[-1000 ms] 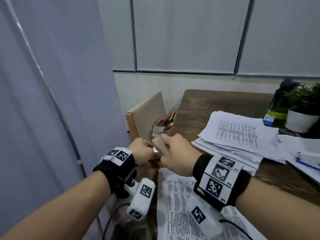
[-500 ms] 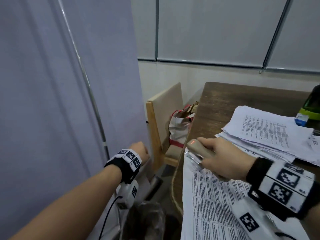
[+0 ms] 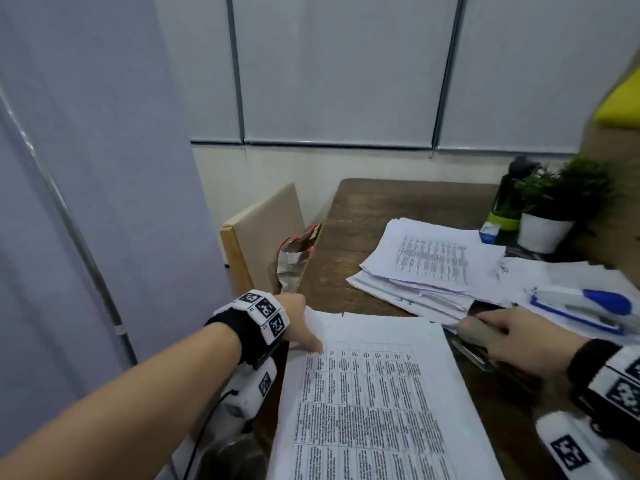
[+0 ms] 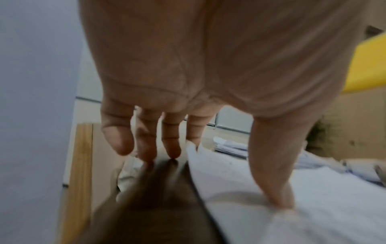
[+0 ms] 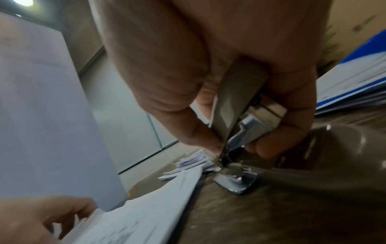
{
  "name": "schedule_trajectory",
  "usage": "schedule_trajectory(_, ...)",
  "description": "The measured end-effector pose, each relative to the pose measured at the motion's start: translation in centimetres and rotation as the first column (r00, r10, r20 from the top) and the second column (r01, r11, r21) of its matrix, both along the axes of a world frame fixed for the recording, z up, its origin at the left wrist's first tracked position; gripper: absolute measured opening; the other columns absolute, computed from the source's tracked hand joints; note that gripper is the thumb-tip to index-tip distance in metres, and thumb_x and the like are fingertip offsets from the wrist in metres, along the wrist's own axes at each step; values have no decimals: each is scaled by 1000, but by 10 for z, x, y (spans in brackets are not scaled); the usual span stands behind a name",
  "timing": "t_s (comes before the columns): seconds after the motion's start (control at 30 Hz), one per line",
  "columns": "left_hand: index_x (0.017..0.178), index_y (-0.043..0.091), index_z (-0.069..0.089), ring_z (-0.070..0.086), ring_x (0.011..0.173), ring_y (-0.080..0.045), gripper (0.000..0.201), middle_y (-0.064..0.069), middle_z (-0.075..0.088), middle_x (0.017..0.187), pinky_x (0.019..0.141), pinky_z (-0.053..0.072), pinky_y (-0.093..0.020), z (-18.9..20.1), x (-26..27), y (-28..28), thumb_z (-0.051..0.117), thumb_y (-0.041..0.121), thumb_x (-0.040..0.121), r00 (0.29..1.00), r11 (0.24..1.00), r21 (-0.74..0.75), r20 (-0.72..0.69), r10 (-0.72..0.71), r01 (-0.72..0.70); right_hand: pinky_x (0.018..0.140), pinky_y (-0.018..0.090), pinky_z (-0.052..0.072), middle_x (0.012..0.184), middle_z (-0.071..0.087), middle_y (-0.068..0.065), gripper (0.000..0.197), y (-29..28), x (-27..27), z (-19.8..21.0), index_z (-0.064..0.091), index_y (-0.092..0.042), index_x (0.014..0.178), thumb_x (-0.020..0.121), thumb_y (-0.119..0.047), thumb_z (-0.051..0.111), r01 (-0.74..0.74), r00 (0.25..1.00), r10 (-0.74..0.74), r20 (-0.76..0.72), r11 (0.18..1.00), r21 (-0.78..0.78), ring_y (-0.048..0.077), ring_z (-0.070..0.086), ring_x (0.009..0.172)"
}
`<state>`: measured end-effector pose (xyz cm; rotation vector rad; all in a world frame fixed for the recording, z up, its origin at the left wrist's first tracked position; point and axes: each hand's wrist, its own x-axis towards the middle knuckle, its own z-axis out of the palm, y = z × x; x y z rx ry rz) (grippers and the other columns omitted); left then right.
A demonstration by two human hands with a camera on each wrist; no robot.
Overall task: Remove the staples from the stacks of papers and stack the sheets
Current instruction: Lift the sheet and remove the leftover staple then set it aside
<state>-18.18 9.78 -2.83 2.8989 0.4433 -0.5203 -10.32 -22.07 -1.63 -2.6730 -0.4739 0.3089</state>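
— Where did the printed stack of white sheets [image 3: 374, 403] lie?
— At the near left corner of the dark wooden desk [image 3: 391, 209], its left side hanging past the desk's left edge.

— And the left hand [image 3: 298, 322]?
— It rested on the stack's far left corner, fingers [image 4: 144, 142] straight and slightly spread, the thumb pressed flat on the top sheet. It gripped nothing.

— The right hand [image 3: 512, 336]?
— It curled round a beige and metal staple remover [image 5: 236, 118], thumb on one side and fingers on the other. The tool's metal tip met the desk just right of the stack's right edge.

— What else sat there?
— A loose heap of printed papers [image 3: 429, 268] lay toward the far right, beyond the right hand. A blue and grey stapler [image 3: 581, 306] rested on more sheets at the right edge, and a small green plant in a white pot [image 3: 554, 216] stood by the far right corner.
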Motion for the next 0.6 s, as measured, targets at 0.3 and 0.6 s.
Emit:
schedule_trajectory(0.3, 101, 18, 59, 65, 85, -15, 43, 4, 67, 101, 71, 55, -26, 8, 32, -38, 83, 28, 67, 963, 981, -184, 250, 104, -58, 99, 32, 46, 131, 58, 8, 43, -39, 80, -6, 60, -17, 126, 91, -41, 55, 233, 971, -230, 59, 971, -58, 25, 56, 117)
schedule_trajectory(0.6, 96, 7, 71, 74, 77, -34, 9, -15, 76, 80, 78, 60, -48, 44, 56, -50, 72, 7, 86, 837, 700, -714, 368, 405, -24, 93, 33, 47, 119, 62, 7, 27, -93, 161, -2, 56, -17, 101, 91, -42, 53, 338, 935, -247, 253, 834, -436, 27, 59, 110)
